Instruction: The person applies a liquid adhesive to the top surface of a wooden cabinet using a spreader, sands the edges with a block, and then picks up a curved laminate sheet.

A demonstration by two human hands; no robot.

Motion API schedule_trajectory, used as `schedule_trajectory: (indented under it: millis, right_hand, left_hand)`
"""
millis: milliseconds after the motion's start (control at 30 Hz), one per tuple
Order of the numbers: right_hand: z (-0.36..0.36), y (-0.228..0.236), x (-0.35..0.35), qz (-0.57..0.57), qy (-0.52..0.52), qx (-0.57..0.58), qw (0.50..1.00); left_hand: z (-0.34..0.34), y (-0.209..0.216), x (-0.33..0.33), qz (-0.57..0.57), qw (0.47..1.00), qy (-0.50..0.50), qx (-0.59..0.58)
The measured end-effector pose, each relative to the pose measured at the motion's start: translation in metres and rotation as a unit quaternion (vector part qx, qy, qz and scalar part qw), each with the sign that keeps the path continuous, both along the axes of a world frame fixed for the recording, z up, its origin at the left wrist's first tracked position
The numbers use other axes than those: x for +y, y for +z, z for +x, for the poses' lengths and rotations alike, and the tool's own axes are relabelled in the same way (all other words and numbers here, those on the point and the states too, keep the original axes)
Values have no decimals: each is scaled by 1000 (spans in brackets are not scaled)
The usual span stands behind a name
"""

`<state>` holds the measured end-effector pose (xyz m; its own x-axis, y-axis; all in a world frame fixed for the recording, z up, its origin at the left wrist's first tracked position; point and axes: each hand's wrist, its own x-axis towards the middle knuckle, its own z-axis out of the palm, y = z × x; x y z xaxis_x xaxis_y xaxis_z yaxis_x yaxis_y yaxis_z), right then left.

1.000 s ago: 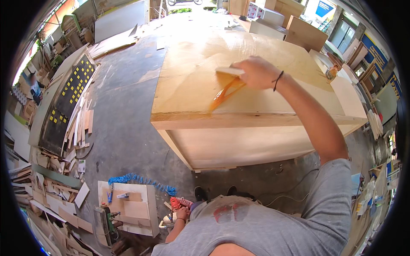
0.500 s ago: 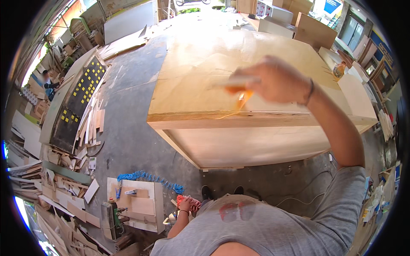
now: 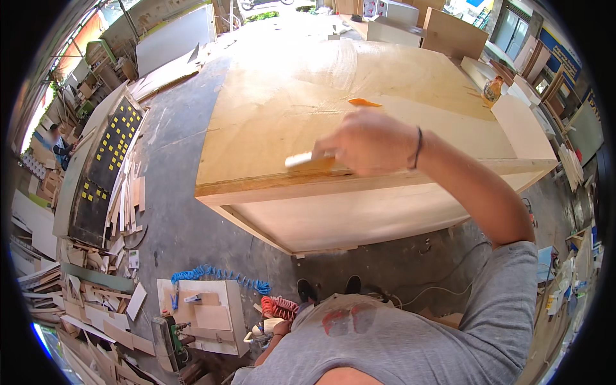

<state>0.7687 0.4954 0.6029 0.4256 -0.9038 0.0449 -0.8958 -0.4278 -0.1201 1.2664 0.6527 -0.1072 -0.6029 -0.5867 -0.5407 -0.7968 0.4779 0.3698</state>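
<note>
My right hand [image 3: 375, 142] is closed around a flat white spreader [image 3: 299, 159], slightly smeared by motion, low over the near edge of a large wooden box [image 3: 276, 128]. Orange, glue-like liquid shows just under the fingers. Farther back on the box's top lies a small glossy orange patch [image 3: 364, 102], which looks like the same liquid. Down at my left side, my left hand [image 3: 281, 328] is partly hidden by my shirt, beside a cream-coloured container [image 3: 264, 328] and a red coiled hose [image 3: 279, 308]. Its fingers do not show clearly.
A bag or jar of amber liquid [image 3: 493, 90] stands at the box's right side. At lower left, a low white bench [image 3: 224, 298] carries a blue coiled hose [image 3: 218, 273]. Wood offcuts [image 3: 96, 301] pile up on the left, where a person [image 3: 59, 146] works farther back.
My right hand has come left and nearer, down to the box's near edge, with the spreader. An orange patch now shows on the top. My left hand has dropped lower beside my shirt.
</note>
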Motion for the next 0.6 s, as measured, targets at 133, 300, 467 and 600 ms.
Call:
schedule_trajectory:
  millis: [133, 300, 467, 600]
  right_hand:
    - [19, 11, 41, 68, 33, 4, 997]
    - [-31, 41, 29, -107, -18, -34, 993]
    - [-131, 21, -13, -77, -216, -18, 973]
    - [-139, -14, -31, -124, -169, 21, 978]
  left_hand:
    - [-9, 38, -21, 35, 997, 47, 43]
    - [-61, 115, -46, 39, 987, 142, 64]
    - [-71, 95, -57, -221, 960, 10, 174]
    - [-77, 113, -50, -78, 994, -43, 69]
